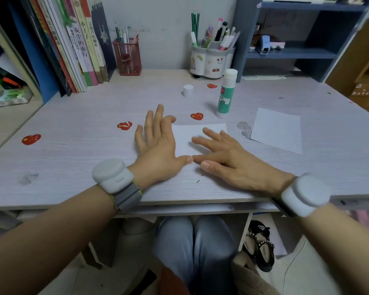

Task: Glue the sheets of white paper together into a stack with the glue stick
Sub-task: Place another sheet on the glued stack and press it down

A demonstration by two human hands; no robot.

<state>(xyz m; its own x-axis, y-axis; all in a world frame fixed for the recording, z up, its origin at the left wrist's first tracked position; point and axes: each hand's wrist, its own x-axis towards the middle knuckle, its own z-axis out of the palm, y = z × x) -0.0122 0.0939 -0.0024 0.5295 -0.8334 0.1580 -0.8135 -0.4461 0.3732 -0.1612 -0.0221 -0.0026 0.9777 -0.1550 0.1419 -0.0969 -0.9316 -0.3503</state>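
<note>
On the desk (73,167), a white sheet (188,139) is pressed flat under the left hand (158,145) and right hand (228,158), both spread wide, holding nothing. Being thin and limp, it is best lifted by an edge. A second sheet (277,130) lies right; the uncapped glue stick (226,94) stands behind.

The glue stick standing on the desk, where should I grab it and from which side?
Grip the glue stick around its green and white barrel, coming from the near right with the right hand. It stands upright, leaning slightly, uncapped with the glue end on top, so stay below that tip.
</note>
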